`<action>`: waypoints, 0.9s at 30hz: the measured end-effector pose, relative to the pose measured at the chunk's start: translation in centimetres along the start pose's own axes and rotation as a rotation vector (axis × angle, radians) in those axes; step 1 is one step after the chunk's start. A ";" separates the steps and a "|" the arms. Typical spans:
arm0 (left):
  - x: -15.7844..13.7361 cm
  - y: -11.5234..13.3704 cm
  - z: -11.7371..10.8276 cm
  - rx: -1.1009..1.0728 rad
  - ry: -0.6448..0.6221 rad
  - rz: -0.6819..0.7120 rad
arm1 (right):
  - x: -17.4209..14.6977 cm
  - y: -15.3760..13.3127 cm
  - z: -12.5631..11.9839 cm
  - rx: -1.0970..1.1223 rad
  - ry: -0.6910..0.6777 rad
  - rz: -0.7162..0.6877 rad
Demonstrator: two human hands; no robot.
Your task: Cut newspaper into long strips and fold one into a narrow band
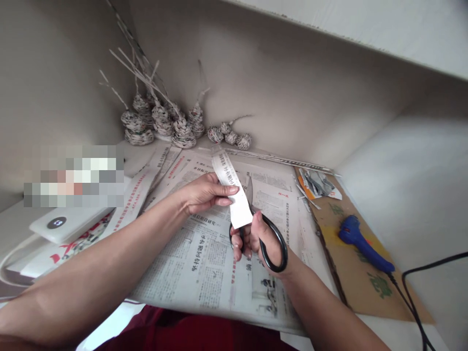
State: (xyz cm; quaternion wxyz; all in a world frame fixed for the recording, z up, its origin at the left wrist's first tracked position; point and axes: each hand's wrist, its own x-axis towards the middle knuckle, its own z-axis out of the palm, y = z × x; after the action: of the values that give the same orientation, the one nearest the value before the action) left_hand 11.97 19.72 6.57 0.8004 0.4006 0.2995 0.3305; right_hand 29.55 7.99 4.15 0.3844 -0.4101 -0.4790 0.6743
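My left hand (209, 194) pinches a narrow strip of printed paper (241, 207) between thumb and fingers, over the middle of the table. The strip's lower end is plain white and hangs down to the right. Black-handled scissors (281, 251) are in my right hand (261, 239), with thumb and fingers through the loops. Their blades point away from me, just right of the strip, and are partly hidden by it. I cannot tell whether the blades touch the paper. Spread newspaper sheets (208, 253) lie beneath both hands.
Woven paper gourd shapes (185, 131) and small woven balls (231, 137) stand along the back wall. Thin paper rods (278, 158) lie before them. To the right, a blue glue gun (360, 243) with a black cable rests on cardboard (395, 300). A white device (58, 222) sits at left.
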 end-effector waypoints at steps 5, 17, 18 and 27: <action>0.1 -0.2 0.3 -0.015 0.001 -0.009 | 0.0 -0.2 -0.3 -0.006 0.046 -0.013; 0.1 -0.1 -0.2 -0.062 -0.006 0.023 | -0.4 -0.8 0.7 -0.088 0.188 0.069; 0.1 0.0 -0.4 -0.066 -0.010 0.027 | -0.4 -0.9 0.8 -0.086 0.189 0.070; 0.6 1.7 -2.7 -0.125 0.021 0.159 | -0.7 -1.1 0.9 -0.080 0.114 0.087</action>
State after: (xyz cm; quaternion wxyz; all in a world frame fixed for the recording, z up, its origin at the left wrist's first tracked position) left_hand 9.83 22.15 6.54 0.7920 0.3686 0.2539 0.4151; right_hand 29.12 7.33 5.47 0.3644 -0.4832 -0.4647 0.6463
